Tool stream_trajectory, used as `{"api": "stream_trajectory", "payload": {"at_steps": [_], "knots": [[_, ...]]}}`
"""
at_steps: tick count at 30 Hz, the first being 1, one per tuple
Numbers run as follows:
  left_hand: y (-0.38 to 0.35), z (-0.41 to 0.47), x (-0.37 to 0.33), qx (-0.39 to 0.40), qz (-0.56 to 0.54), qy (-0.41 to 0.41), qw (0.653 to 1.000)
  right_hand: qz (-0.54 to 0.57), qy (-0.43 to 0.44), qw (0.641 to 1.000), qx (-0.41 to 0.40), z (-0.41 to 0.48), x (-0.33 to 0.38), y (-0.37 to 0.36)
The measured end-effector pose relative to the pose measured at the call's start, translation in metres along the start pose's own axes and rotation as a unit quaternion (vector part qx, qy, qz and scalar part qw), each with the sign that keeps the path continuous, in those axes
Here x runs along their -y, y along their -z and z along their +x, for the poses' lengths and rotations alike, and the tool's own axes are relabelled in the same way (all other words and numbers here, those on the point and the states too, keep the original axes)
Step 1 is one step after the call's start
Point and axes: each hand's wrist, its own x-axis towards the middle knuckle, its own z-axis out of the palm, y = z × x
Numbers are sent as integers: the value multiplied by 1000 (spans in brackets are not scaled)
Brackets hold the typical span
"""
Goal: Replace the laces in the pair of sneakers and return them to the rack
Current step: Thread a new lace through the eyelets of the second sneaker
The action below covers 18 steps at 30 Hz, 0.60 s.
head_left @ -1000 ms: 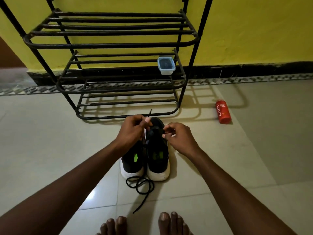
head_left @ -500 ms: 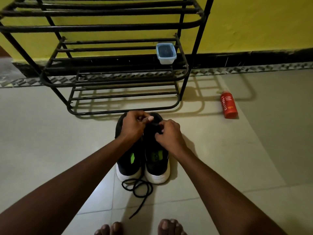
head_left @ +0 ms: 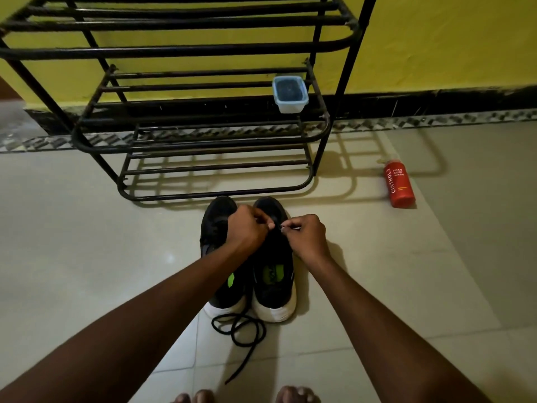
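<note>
Tiled floor [head_left: 87,228]: sneakers [head_left: 273,289], loose lace [head_left: 239,330], red bottle [head_left: 399,184], rack [head_left: 174,50].

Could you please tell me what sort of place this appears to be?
Most likely a home, perhaps an entryway: a black metal shoe rack stands against a painted yellow wall on a tiled floor, with a pair of sneakers and a red body wash bottle on the floor nearby.

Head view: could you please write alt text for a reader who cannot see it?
The left hand and right hand pinch a lace over the right sneaker, beside the left sneaker, on a tiled floor. A loose black lace lies by the heels; a rack stands beyond.
</note>
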Motion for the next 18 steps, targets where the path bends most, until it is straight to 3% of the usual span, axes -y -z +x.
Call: {"api": "stream_trajectory", "payload": {"at_steps": [18], "knots": [[-19, 3, 1, -66, -9, 48, 997, 69, -14, 998, 5, 5, -13, -4]]}}
